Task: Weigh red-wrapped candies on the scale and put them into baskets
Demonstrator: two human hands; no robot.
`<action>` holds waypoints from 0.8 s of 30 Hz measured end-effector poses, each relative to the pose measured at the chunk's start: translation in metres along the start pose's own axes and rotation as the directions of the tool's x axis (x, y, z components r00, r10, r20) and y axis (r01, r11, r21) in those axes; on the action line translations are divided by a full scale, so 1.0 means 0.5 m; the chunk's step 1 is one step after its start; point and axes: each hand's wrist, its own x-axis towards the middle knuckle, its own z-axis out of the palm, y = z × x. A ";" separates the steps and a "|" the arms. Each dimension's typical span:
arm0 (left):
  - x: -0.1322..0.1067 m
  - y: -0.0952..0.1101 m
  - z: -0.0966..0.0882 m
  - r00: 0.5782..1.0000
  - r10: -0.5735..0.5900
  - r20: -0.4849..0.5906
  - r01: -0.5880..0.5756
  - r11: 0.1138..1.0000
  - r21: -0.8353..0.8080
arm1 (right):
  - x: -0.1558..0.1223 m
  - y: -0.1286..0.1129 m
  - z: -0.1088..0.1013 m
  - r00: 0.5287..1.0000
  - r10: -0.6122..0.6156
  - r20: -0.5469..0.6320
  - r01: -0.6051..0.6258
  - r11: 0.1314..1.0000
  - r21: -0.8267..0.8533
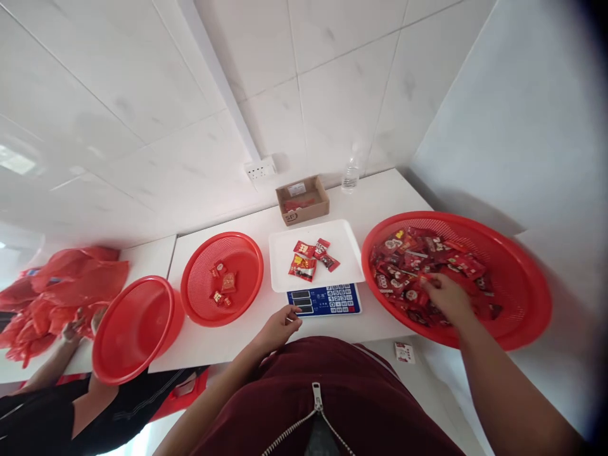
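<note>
My right hand [447, 297] reaches into a wide red basket [527, 304] heaped with small red snack packets [408, 259]. Its fingertips pinch together on a red packet among the pile; the fingers partly hide it. Beside the front edge of the digital scale's blue keypad panel [325, 299], my left hand [280, 326] rests with fingers loosely bent, thumb apart and nothing seen in it. On the scale's white tray [280, 253] lie several packets [304, 267], red and dark red.
Left of the scale stands a red basket [247, 250] holding several packets, then a deep red basin [137, 329]. A co-worker's hands [71, 329] touch red plastic bags [61, 285] at far left. Behind are a cardboard box [308, 212], a plastic bottle [350, 176] and wall sockets [260, 168].
</note>
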 end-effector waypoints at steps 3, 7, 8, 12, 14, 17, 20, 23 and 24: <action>-0.010 -0.015 -0.015 0.999 0.019 0.028 -0.021 0.998 0.065 | -0.041 -0.030 -0.019 0.990 0.120 -0.075 -0.101 0.971 0.215; -0.017 -0.033 -0.037 0.995 0.023 0.093 -0.030 0.997 0.072 | -0.106 -0.109 -0.023 0.974 0.152 -0.171 -0.028 0.821 0.570; -0.019 -0.035 -0.042 0.994 0.021 0.110 -0.028 0.998 0.062 | -0.125 -0.134 -0.017 0.981 0.129 -0.146 -0.002 0.756 0.655; -0.028 -0.034 -0.060 0.982 0.044 0.185 -0.043 0.999 -0.007 | -0.227 -0.242 0.030 0.974 -0.159 0.158 0.007 0.725 0.689; -0.036 -0.029 -0.066 0.969 0.079 0.235 -0.064 0.995 -0.070 | -0.287 -0.294 0.065 0.848 -0.362 0.387 0.073 0.803 0.591; -0.045 -0.026 -0.074 0.938 0.119 0.326 -0.083 0.989 -0.122 | -0.366 -0.357 0.115 0.687 -0.493 0.534 0.188 0.830 0.525; -0.049 -0.038 -0.081 0.924 0.118 0.364 -0.100 0.993 -0.069 | -0.415 -0.396 0.142 0.621 -0.507 0.597 0.198 0.839 0.506; -0.048 -0.055 -0.085 0.944 0.099 0.314 -0.095 0.995 -0.030 | -0.438 -0.417 0.142 0.593 -0.507 0.626 0.137 0.829 0.542; -0.049 -0.060 -0.087 0.949 0.100 0.299 -0.093 0.995 -0.038 | -0.444 -0.421 0.141 0.595 -0.504 0.626 0.109 0.822 0.559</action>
